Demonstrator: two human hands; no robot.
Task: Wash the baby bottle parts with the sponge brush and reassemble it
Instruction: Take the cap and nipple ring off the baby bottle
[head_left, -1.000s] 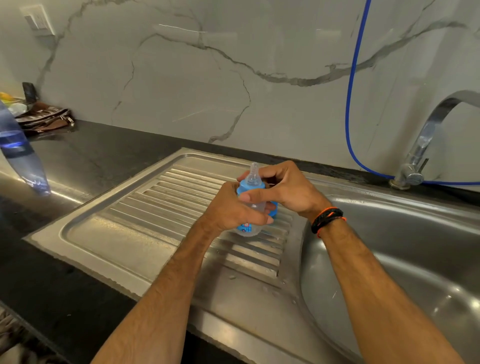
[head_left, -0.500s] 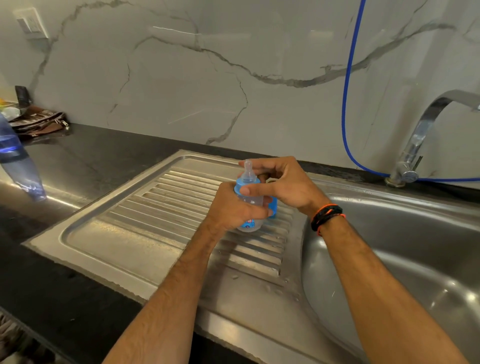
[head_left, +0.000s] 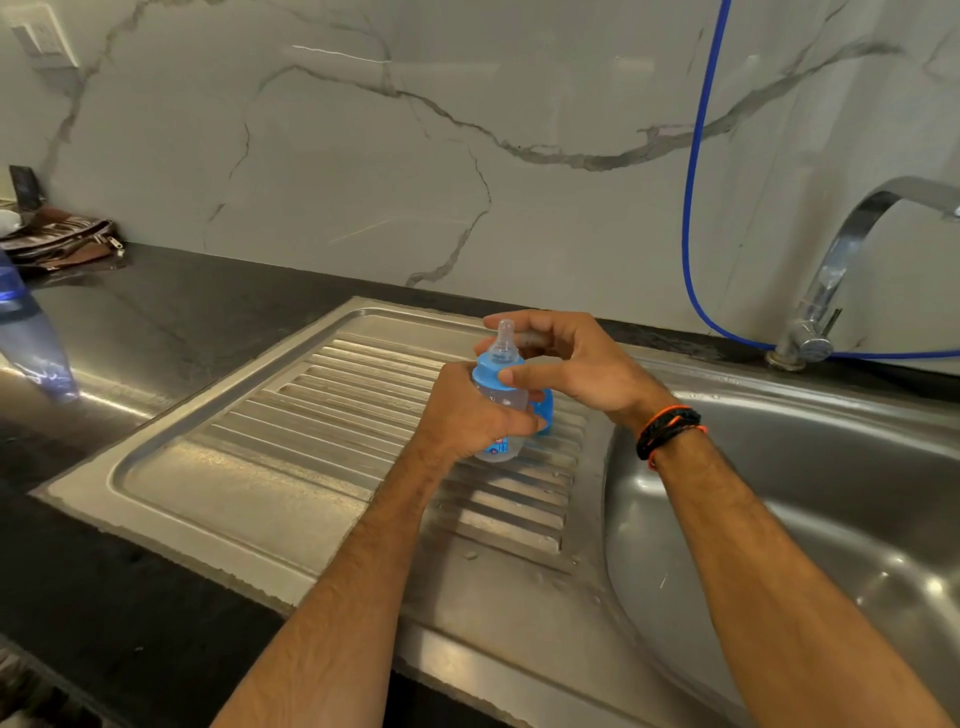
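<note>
A small clear baby bottle with a blue collar and a clear teat on top stands upright over the ribbed steel drainboard. My left hand is wrapped round the bottle's body. My right hand reaches in from the right, its fingers and thumb curled round the blue collar just under the teat. A blue piece, partly hidden, shows behind the bottle. No sponge brush is in view.
The steel sink basin lies to the right, with a chrome tap and a blue hose on the marble wall behind. On the black counter at far left sit a blue plastic bottle and a brown pouch.
Both hands have stayed on the bottle; my right hand's fingers have shifted round the collar and teat. The view has drifted slightly.
</note>
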